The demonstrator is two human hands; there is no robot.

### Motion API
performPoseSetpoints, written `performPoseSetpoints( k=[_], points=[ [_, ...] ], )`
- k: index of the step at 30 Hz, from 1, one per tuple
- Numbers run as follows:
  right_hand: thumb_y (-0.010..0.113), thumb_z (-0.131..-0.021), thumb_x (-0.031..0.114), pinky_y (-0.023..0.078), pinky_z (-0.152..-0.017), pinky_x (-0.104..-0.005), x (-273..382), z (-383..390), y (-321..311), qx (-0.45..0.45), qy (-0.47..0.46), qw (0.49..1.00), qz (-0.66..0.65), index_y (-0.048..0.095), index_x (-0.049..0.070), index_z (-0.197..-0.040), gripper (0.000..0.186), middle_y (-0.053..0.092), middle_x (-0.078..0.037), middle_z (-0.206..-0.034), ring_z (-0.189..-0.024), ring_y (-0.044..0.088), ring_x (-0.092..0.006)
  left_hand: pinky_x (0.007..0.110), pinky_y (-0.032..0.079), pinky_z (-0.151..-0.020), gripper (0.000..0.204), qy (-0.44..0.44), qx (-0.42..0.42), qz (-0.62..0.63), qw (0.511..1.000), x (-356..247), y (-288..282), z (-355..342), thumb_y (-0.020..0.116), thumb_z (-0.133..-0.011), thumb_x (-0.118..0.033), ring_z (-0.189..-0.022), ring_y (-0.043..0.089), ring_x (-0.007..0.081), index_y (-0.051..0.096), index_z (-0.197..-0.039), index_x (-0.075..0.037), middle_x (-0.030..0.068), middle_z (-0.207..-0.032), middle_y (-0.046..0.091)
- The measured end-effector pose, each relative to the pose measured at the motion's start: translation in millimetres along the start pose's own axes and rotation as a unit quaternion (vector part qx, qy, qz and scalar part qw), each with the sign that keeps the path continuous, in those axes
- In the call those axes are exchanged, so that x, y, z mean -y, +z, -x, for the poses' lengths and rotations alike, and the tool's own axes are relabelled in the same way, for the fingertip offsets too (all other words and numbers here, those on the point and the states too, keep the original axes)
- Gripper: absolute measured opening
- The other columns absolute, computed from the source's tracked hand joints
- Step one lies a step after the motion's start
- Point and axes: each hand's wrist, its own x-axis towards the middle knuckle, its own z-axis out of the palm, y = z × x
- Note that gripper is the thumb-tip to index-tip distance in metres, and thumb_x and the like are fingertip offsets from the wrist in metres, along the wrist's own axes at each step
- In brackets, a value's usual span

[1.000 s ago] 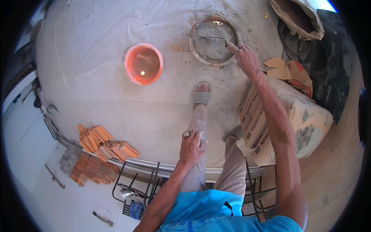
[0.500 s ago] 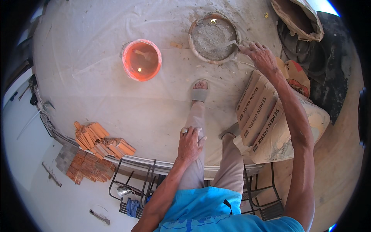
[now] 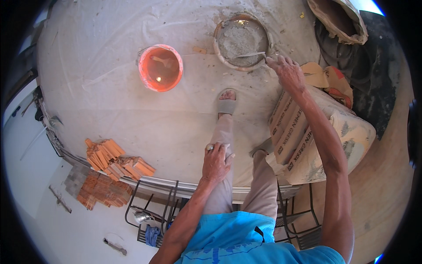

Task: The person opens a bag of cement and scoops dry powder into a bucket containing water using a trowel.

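1. Trowel (image 3: 249, 55) is gripped by right hand (image 3: 288, 72); handle mostly hidden by fingers, exact grip cannot be told.
2. Gray mix (image 3: 241, 40) is held in round basin (image 3: 243, 69), set on the pale sheet (image 3: 176, 119); blade is placed over the near side of the mix.
3. Mix looks uneven, judged by lumpy middle and wet-looking edge; blade is best worked under the lumps and along the wall.
4. Strokes should be kept short and low, so nothing is flung over the rim.
5. Left hand (image 3: 215, 162) is rested on left leg (image 3: 225, 127), fingers loosely spread, nothing seen held; basin could be steadied with it if sliding occurs.
6. Clearance from stacked sacks (image 3: 290, 127) should be watched under the right forearm.
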Motion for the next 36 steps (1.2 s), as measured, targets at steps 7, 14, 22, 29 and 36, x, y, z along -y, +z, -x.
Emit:
performPoseSetpoints(
  k=[7,14,22,29,36],
  points=[
    [0.056,-0.091,0.004,0.056,-0.083,-0.0471,3.2,5.0,-2.8,-0.024,0.157,0.971,-0.178,0.055,0.022,-0.144,0.056,0.065,-0.019,-0.112,-0.098,0.069,-0.0380,0.047,0.040,-0.104,0.040,0.001,0.006,-0.003,1.000,-2.3,-0.9,-1.8,0.074,-0.088,-0.024,-0.108,0.058,0.0350,0.063,-0.120,-0.002,0.0143,-0.114,0.061],
    [0.054,-0.089,0.003,0.056,-0.084,-0.0476,13.6,-7.9,4.9,-0.074,0.243,0.959,-0.128,0.052,0.022,-0.149,0.064,0.065,-0.021,-0.111,-0.099,0.068,-0.0396,0.047,0.039,-0.105,0.039,0.004,0.013,-0.004,1.000,-4.8,-0.7,-2.8,0.074,-0.088,-0.022,-0.108,0.058,0.0348,0.063,-0.120,-0.002,0.0145,-0.113,0.061],
    [0.058,-0.094,0.013,0.058,-0.077,-0.0426,24.6,15.2,-5.1,-0.038,0.140,0.989,-0.029,0.063,0.016,-0.128,0.035,0.065,-0.013,-0.107,-0.097,0.069,-0.0305,0.049,0.042,-0.101,0.038,-0.004,0.019,-0.004,1.000,-6.2,1.0,-1.3,0.075,-0.086,-0.018,-0.110,0.056,0.0386,0.063,-0.118,-0.002,0.0158,-0.116,0.062],
    [0.058,-0.094,0.014,0.058,-0.077,-0.0409,21.5,33.0,-22.3,-0.013,0.116,0.993,0.016,0.064,0.017,-0.129,0.036,0.065,-0.010,-0.105,-0.100,0.068,-0.0265,0.049,0.041,-0.102,0.038,0.001,0.012,-0.009,1.000,-4.6,7.3,2.6,0.075,-0.086,-0.019,-0.110,0.057,0.0380,0.064,-0.118,-0.001,0.0153,-0.116,0.062],
    [0.059,-0.093,0.015,0.058,-0.077,-0.0434,43.0,32.8,-1.4,-0.040,0.137,0.986,-0.084,0.062,0.018,-0.135,0.042,0.066,-0.014,-0.105,-0.096,0.069,-0.0302,0.048,0.039,-0.106,0.039,0.019,0.021,-0.038,0.999,-9.3,9.7,2.2,0.074,-0.088,-0.022,-0.111,0.057,0.0360,0.063,-0.118,-0.001,0.0157,-0.114,0.061]
  ],
)
